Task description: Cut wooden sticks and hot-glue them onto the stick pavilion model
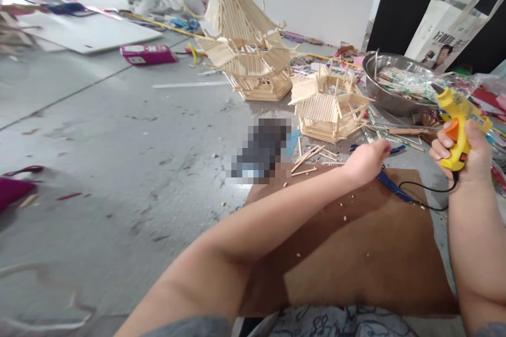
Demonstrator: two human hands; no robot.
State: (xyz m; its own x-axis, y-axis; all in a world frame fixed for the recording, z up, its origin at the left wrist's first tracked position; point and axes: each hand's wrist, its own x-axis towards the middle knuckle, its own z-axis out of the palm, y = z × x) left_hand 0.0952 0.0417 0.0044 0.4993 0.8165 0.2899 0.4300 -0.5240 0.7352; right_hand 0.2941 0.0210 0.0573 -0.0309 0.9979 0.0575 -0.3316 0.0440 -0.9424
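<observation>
A yellow hot glue gun (pixel 458 108) with an orange trigger is gripped in my right hand (pixel 476 150), its nozzle tilted up and to the left. My left hand (pixel 366 160) is closed above the brown board (pixel 363 253); what its fingers hold, if anything, cannot be made out. Just beyond it a blue-handled tool (pixel 395 188) is partly hidden by that hand. Loose wooden sticks (pixel 310 157) lie left of the hand. Behind them stands a small six-sided stick pavilion (pixel 322 108), open at the top. Farther back rises a taller stick pagoda (pixel 241 26) with a pointed roof.
A steel bowl (pixel 385 92) with wrapped sticks stands at the back right, before a white tote bag (pixel 443 26). The glue gun's black cord (pixel 430 208) loops over the board. A blurred dark object (pixel 263 147) lies left of the sticks. A purple pack (pixel 148 55) rests on the grey floor.
</observation>
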